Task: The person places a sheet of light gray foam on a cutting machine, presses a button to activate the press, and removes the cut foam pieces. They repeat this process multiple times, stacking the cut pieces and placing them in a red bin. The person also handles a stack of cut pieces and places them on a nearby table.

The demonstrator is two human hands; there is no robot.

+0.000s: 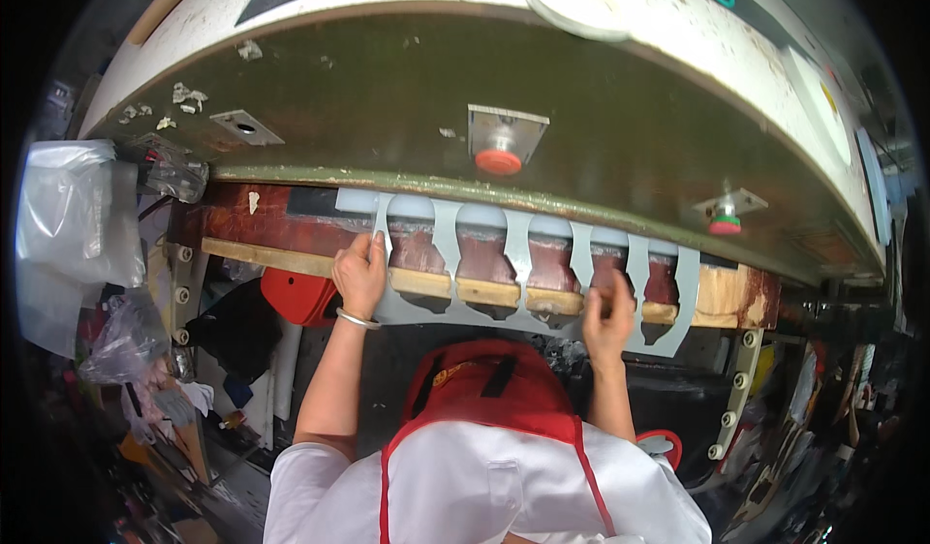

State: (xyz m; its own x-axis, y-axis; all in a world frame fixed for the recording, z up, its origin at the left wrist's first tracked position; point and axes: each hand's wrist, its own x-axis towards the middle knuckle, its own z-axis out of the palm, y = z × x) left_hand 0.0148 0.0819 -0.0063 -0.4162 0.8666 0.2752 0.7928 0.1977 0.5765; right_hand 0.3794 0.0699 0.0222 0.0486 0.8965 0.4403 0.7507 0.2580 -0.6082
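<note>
A pale blue plastic sheet (523, 253) with several rounded cut-outs lies across the bed of a large green press (387, 108), over a wooden strip (722, 297). My left hand (360, 273) grips the sheet's left part, fingers curled over one of its uprights. Further right, my right hand (608, 313) pinches the lower edge of the sheet near its right end. A metal bangle sits on my left wrist. I wear a white shirt and a red apron (484, 389).
Two red round buttons (499, 161) (725, 224) sit on the press's green face. Clear plastic bags (68, 215) hang at the left, above piled clutter. A red box (300, 294) sits under the press bed. Bolted white brackets (738, 379) flank the opening.
</note>
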